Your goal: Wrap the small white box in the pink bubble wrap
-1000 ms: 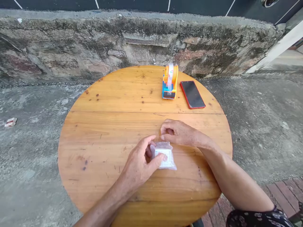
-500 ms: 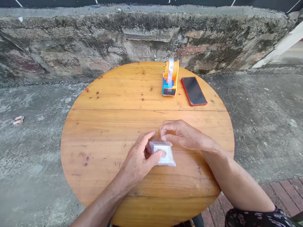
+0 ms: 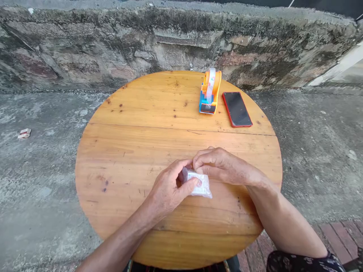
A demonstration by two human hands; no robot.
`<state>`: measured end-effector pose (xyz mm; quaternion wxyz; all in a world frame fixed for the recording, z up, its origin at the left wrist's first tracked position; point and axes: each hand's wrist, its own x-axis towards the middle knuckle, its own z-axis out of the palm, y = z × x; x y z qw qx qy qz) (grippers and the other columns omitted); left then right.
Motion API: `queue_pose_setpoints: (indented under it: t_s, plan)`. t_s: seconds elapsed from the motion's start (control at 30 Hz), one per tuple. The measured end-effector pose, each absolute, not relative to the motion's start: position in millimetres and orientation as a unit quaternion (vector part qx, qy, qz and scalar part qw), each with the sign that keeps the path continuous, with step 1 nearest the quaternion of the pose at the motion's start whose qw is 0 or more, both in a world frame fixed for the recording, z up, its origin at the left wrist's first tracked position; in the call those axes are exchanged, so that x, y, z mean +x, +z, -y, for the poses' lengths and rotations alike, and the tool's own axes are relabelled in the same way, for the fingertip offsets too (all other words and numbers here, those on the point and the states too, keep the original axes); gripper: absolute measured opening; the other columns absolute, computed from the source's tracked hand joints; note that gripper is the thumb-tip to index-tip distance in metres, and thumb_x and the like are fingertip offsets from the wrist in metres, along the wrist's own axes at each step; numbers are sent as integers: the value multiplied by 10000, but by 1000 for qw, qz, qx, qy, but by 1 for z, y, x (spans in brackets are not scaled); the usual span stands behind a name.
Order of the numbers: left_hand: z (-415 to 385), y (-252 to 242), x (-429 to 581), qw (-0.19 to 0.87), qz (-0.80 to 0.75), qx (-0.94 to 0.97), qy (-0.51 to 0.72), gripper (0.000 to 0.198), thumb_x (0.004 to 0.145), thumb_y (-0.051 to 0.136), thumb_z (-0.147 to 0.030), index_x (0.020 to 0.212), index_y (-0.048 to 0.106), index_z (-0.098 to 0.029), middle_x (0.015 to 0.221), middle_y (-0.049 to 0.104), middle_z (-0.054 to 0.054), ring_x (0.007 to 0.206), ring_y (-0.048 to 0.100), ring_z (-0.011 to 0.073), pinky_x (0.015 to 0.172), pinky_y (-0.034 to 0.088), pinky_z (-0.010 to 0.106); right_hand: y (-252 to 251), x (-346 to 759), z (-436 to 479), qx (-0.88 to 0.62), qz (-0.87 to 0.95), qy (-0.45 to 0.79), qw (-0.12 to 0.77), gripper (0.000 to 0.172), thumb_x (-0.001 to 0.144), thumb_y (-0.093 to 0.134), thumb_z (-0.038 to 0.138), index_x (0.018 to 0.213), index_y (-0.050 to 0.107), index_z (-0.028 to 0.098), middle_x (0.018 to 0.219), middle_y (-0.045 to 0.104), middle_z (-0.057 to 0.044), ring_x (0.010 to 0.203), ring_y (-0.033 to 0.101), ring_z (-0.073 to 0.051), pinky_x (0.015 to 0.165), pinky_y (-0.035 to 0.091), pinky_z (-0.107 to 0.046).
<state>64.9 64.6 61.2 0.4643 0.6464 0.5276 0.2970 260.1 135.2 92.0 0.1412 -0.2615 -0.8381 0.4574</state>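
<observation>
A small clear plastic packet (image 3: 202,185) with something white inside lies on the round wooden table (image 3: 136,151), near its front middle. My left hand (image 3: 167,190) grips the packet's left side, thumb pressed on top. My right hand (image 3: 224,166) pinches the packet's far upper edge with its fingers curled together. Both hands rest low over the tabletop and cover part of the packet.
An orange and blue tape dispenser (image 3: 210,92) stands at the table's far side, with a red-edged phone (image 3: 237,109) lying screen-up just right of it. A rough stone wall (image 3: 113,49) runs behind. Concrete ground surrounds the table; a small scrap (image 3: 24,133) lies at left.
My right hand has come closer to the left and now folds the packet's upper edge down, so the packet looks smaller. The view has shifted slightly.
</observation>
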Motion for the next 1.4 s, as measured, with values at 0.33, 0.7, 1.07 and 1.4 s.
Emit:
queue_pose_setpoints:
  t_s: [0.33,0.7,1.07,1.4]
  plan:
    - [-66,59,64,451,-507,668,305,184,862,611,-281,1030,651,-215,972,640,13,805,566,139,689,427,247,107,264,-111,-272,927,225,125,206,945,483,147,864,668,188,905,673,-33,807,591,-145,789,408,-322]
    - [-70,71,57,504,-476,660,288,338,811,625,-223,1149,631,-214,1062,648,46,873,592,165,729,475,266,110,269,-102,-251,955,134,87,221,950,461,148,1043,642,233,999,687,-64,867,560,-207,833,373,-391]
    - [-69,74,53,503,-446,691,266,453,734,660,-150,1180,613,-220,1212,607,70,1061,580,218,901,477,334,133,294,-107,-270,897,251,242,158,902,528,256,912,686,265,1134,650,-36,984,599,-207,893,454,-396]
    - [-67,74,57,473,-475,691,270,437,713,647,-128,1140,623,-220,1154,637,59,1015,605,216,842,500,322,103,287,-115,-338,900,274,31,827,694,680,662,1330,500,165,1241,602,-156,1102,562,-326,930,438,-475]
